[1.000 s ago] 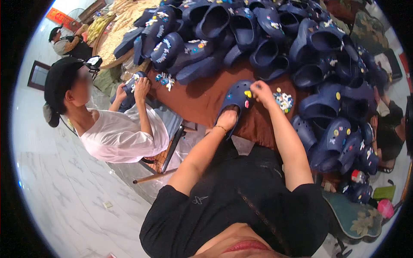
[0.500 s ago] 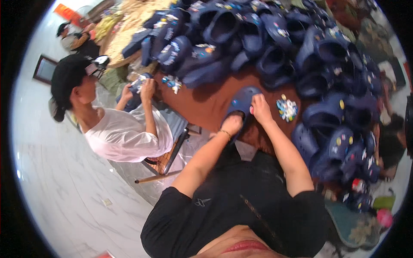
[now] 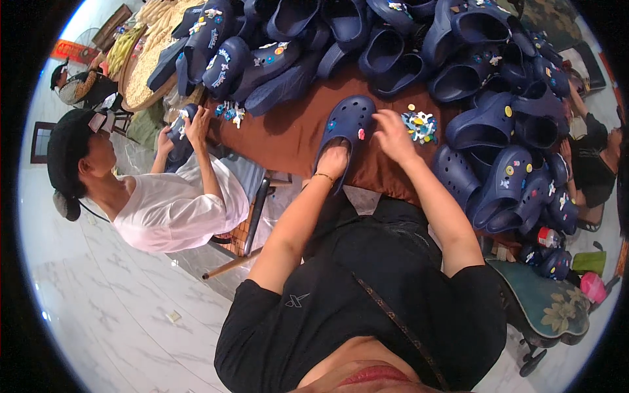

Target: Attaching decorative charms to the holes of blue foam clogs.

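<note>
A navy blue clog (image 3: 354, 112) with round vent holes stands toe-away at the table's near edge. On its upper sit a pink charm (image 3: 361, 134) and a small blue charm (image 3: 332, 124). My left hand (image 3: 334, 159) is pushed into the foot opening and holds the clog; its fingers are hidden inside. Just off the clog's right side hovers my right hand (image 3: 394, 136), fingers loosely bent and apart, with nothing visible in them. Beyond it lies a pile of colourful shoe charms (image 3: 421, 126).
Navy clogs (image 3: 386, 52) heap along the far side, and more clogs (image 3: 498, 124) pile up at the right. At left a seated person (image 3: 177, 203) handles another clog (image 3: 183, 121) near a second charm pile (image 3: 230, 112). A brown cloth (image 3: 275, 141) covers the table.
My right hand has come off the clog's upper and moved right, toward the charm pile. A pink charm now shows where its fingers were. My left hand stays inside the clog.
</note>
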### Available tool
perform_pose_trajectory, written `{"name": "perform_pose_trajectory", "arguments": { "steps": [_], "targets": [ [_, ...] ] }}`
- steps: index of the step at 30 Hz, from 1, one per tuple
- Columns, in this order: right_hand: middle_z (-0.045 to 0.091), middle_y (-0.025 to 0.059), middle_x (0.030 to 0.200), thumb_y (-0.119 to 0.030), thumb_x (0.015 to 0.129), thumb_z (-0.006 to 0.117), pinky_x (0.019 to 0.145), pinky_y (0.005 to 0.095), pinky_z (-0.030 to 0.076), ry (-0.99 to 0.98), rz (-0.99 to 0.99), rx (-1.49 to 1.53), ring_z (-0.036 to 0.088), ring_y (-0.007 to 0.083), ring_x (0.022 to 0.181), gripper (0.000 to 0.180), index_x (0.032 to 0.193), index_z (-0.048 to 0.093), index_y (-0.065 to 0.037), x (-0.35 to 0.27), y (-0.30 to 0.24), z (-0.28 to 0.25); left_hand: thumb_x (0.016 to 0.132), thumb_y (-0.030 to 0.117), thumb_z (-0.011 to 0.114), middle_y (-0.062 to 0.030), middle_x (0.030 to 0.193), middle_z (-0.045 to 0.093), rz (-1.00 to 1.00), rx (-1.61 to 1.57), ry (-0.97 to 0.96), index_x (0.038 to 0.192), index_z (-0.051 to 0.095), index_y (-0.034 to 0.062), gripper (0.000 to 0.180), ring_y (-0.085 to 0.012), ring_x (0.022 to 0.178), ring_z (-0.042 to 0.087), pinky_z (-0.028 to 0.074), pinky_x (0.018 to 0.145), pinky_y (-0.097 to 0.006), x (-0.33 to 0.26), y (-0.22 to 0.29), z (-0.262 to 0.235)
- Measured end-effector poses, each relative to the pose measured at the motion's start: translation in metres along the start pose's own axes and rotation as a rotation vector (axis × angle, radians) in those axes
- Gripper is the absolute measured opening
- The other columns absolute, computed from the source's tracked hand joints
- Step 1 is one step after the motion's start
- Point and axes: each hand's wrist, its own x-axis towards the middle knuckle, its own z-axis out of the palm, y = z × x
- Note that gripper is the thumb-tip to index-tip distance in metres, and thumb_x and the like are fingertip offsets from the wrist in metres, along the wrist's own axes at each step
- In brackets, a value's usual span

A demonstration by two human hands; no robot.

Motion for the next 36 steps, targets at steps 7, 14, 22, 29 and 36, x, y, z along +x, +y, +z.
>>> {"name": "perform_pose_trajectory", "arguments": {
  "steps": [7,14,22,29,36],
  "targets": [
    [0.051,0.0139,0.094,-0.001,0.068,0.061,0.078,0.0379,0.044,-0.055,0.026,0.111,0.052,0.0323,0.089,0.029,0.096,0.051,-0.004,-0.009,-0.036,0.031,0.083,0.015,0.038,-0.0239,0.086,0.060,-0.056,-0.020,-0.052,0.098,0.054,0.0009,0.026,-0.0395,0.079,0.058,0.046,0.072,-0.048,-0.002,0.006,-0.010],
    [0.049,0.0148,0.083,-0.002,0.071,0.058,0.066,0.0420,0.046,-0.109,0.160,0.133,0.054,0.0351,0.078,0.018,0.084,0.045,-0.004,-0.001,-0.028,0.038,0.083,0.013,0.034,-0.0242,0.088,0.059,0.059,-0.055,0.080,0.101,0.052,0.0000,0.028,-0.0396,0.078,0.057,0.045,0.072,-0.048,0.002,0.003,-0.010],
    [0.050,0.0169,0.077,0.001,0.070,0.057,0.064,0.0435,0.043,-0.085,0.213,0.071,0.053,0.0374,0.074,0.016,0.081,0.045,-0.003,-0.006,-0.034,0.040,0.082,0.013,0.035,-0.0254,0.090,0.059,-0.004,-0.033,-0.149,0.107,0.051,-0.0007,0.033,-0.0376,0.081,0.059,0.046,0.072,-0.046,0.001,-0.007,0.000],
    [0.050,0.0147,0.086,-0.005,0.071,0.061,0.067,0.0390,0.045,-0.117,0.249,0.290,0.055,0.0315,0.073,0.024,0.091,0.048,-0.003,-0.012,-0.030,0.034,0.082,0.014,0.035,-0.0237,0.084,0.060,0.041,-0.026,-0.049,0.095,0.054,-0.0006,0.027,-0.0375,0.079,0.059,0.046,0.071,-0.047,-0.003,-0.004,0.000],
    [0.052,0.0137,0.088,-0.010,0.074,0.061,0.064,0.0313,0.046,0.101,0.359,0.260,0.054,0.0201,0.063,0.027,0.097,0.052,-0.002,-0.016,-0.013,0.034,0.079,0.014,0.045,-0.0233,0.087,0.058,0.022,-0.039,-0.083,0.089,0.055,-0.0002,0.020,-0.0382,0.083,0.055,0.044,0.074,-0.046,0.006,0.002,-0.009]
  ]
}}
